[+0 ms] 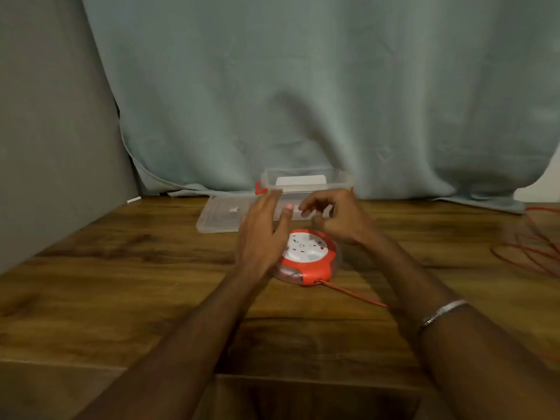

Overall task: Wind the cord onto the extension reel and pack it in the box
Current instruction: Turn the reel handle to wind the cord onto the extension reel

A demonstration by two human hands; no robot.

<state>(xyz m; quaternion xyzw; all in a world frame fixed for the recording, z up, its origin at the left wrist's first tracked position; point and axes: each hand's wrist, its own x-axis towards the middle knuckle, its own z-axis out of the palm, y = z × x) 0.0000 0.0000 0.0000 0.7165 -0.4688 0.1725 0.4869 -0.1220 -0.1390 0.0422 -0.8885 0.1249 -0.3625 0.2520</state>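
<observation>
Orange-and-white, the extension reel [309, 256] lies flat on a wood-grain worktop [121, 283], socket face up, as seen from the head camera. A person's left hand [262, 234] hovers at the reel's left edge with its grip spread wide, fingers straight and closed on nothing; whether the palm touches the reel's rim cannot be told. Just right of it, the right hand [336, 216] hangs above the reel's far side, its grip loosely curled and half open, also holding nothing. A silver bracelet [442, 312] circles the right forearm. Orange cord [354, 294] leaves the reel's near edge below both grips, passes under the right forearm and ends in loose, unwound loops far to the right of the right grip. Beyond both grips, a clear plastic box [306, 183] with red side clips stands open; its clear lid [221, 216] lies flat on the worktop, just left of the left grip's fingertips. Grey-green curtain fabric [303, 86] hangs behind the box.
</observation>
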